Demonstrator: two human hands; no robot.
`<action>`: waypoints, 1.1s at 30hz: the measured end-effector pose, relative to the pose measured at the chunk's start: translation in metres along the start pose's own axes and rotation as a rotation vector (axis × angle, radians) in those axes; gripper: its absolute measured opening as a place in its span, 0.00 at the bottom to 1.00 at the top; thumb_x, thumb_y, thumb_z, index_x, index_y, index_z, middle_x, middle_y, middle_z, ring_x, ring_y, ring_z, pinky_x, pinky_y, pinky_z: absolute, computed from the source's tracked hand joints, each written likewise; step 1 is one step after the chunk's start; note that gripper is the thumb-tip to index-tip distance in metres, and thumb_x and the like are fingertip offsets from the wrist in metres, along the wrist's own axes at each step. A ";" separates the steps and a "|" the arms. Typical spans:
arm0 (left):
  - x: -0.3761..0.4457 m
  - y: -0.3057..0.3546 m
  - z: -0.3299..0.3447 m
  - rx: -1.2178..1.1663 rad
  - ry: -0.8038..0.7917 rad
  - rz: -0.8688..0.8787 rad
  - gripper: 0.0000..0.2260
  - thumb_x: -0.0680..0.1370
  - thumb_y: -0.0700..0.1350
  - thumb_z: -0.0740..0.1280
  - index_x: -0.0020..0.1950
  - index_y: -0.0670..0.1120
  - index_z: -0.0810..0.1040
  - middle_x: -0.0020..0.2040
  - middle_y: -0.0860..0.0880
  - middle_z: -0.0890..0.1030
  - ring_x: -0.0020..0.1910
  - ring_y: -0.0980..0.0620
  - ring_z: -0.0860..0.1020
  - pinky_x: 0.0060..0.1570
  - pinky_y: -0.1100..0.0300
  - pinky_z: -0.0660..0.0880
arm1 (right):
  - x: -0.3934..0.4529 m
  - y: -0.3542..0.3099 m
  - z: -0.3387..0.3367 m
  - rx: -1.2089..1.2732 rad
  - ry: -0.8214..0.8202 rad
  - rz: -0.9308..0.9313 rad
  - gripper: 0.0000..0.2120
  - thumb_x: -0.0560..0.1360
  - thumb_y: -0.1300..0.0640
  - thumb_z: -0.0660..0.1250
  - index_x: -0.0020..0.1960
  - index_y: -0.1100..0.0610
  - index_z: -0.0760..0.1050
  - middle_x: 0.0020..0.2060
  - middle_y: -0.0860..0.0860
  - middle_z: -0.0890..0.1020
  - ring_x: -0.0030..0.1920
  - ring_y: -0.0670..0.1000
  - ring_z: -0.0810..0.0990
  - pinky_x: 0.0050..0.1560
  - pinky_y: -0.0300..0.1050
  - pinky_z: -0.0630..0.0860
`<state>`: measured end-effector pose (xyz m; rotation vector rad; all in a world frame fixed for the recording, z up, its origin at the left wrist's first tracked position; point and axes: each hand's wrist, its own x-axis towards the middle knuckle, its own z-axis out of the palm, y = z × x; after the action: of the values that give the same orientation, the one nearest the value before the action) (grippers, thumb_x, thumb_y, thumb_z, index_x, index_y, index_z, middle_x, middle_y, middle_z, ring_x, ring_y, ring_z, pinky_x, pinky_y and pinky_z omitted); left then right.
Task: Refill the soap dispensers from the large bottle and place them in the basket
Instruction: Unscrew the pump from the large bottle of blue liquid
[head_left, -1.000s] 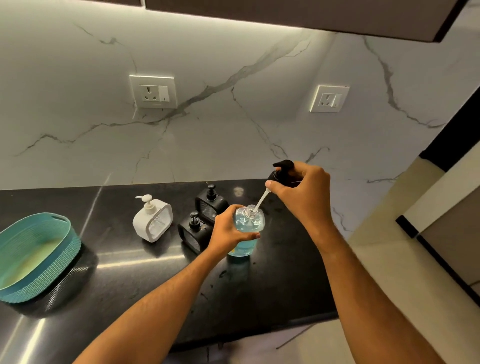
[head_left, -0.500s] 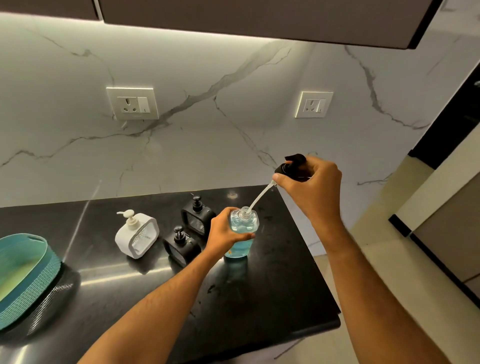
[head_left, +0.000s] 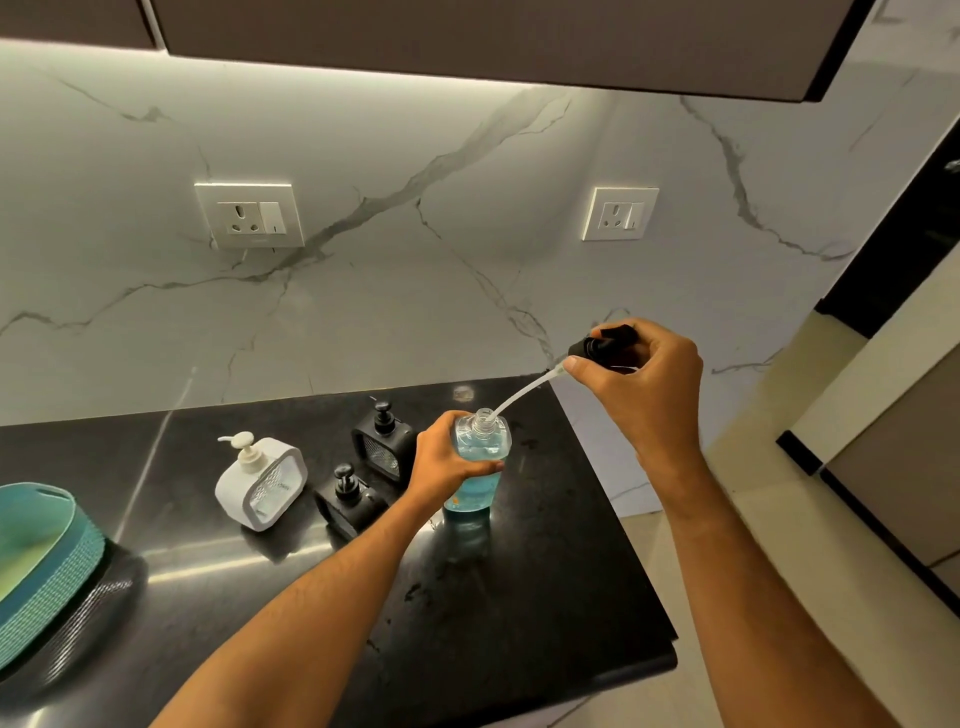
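A clear large bottle (head_left: 478, 480) of blue soap stands upright on the black counter (head_left: 519, 597). My left hand (head_left: 449, 462) grips its shoulder. My right hand (head_left: 641, 384) holds the bottle's black pump head (head_left: 602, 345) up and to the right, and its clear tube (head_left: 524, 392) still dips into the open neck. To the left stand a white dispenser (head_left: 260, 480) and two black dispensers (head_left: 382, 449), (head_left: 348, 499), all with pumps on. A teal basket (head_left: 44, 561) sits at the counter's far left.
The marble wall behind carries two sockets (head_left: 249, 215), (head_left: 618, 213). A dark cabinet (head_left: 467, 41) hangs overhead. The counter ends just right of the bottle, with floor and cupboards (head_left: 883, 467) beyond.
My right hand has drawn the pump head farther up and right, pulling more of the tube out of the bottle. The view has shifted, so the basket sits nearer the left edge.
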<state>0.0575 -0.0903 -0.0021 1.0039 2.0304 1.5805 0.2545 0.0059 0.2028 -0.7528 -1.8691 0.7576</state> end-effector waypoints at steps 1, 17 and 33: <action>0.001 0.000 0.001 0.001 -0.001 -0.005 0.33 0.61 0.54 0.85 0.61 0.49 0.77 0.55 0.53 0.84 0.55 0.53 0.84 0.56 0.50 0.84 | 0.000 0.002 -0.002 0.014 0.005 0.005 0.14 0.68 0.54 0.81 0.50 0.56 0.83 0.42 0.47 0.85 0.43 0.46 0.85 0.44 0.38 0.83; 0.025 -0.001 0.005 -0.022 0.023 -0.033 0.30 0.64 0.44 0.86 0.62 0.46 0.77 0.55 0.50 0.84 0.54 0.51 0.84 0.55 0.53 0.84 | -0.004 0.059 -0.008 0.116 0.109 0.086 0.08 0.71 0.58 0.79 0.48 0.54 0.84 0.41 0.46 0.86 0.42 0.47 0.85 0.43 0.37 0.82; 0.054 -0.010 0.020 -0.048 0.029 -0.065 0.31 0.63 0.46 0.86 0.61 0.49 0.77 0.56 0.51 0.84 0.55 0.50 0.84 0.55 0.49 0.84 | -0.109 0.197 0.101 -0.075 0.160 0.326 0.12 0.68 0.68 0.78 0.48 0.59 0.81 0.46 0.50 0.80 0.43 0.42 0.78 0.44 0.23 0.73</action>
<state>0.0320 -0.0386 -0.0109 0.8936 2.0136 1.6105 0.2362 0.0259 -0.0426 -1.1515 -1.6571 0.8063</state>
